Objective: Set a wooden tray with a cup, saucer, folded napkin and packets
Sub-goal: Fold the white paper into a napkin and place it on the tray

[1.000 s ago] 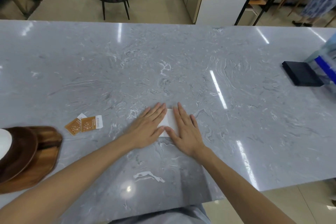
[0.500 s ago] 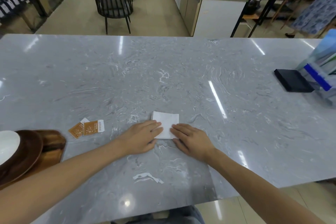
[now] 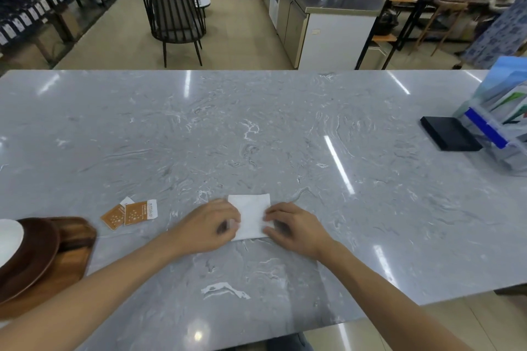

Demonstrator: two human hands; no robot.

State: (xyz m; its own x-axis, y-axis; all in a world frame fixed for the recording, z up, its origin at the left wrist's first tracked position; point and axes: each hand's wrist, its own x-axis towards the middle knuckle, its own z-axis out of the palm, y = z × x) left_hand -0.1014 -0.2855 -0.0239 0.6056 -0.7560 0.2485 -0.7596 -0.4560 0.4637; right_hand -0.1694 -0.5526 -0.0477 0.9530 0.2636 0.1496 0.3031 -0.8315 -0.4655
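Observation:
A white folded napkin (image 3: 251, 215) lies flat on the grey marble counter (image 3: 256, 137). My left hand (image 3: 209, 226) pinches its left edge and my right hand (image 3: 293, 229) pinches its right edge, fingers curled. Two orange packets (image 3: 131, 212) lie on the counter to the left. At the far left edge a wooden tray (image 3: 74, 248) carries a dark brown saucer (image 3: 34, 253) with something white (image 3: 8, 239) on it, cut off by the frame.
A black flat box (image 3: 449, 137) and a clear holder with blue leaflets (image 3: 502, 125) stand at the counter's right end. Beyond the counter are a black chair (image 3: 175, 20) and a service counter (image 3: 328, 17).
My hands went from lying flat over the napkin to drawing back and curling onto its left and right edges. The camera tilted up, showing more of the room.

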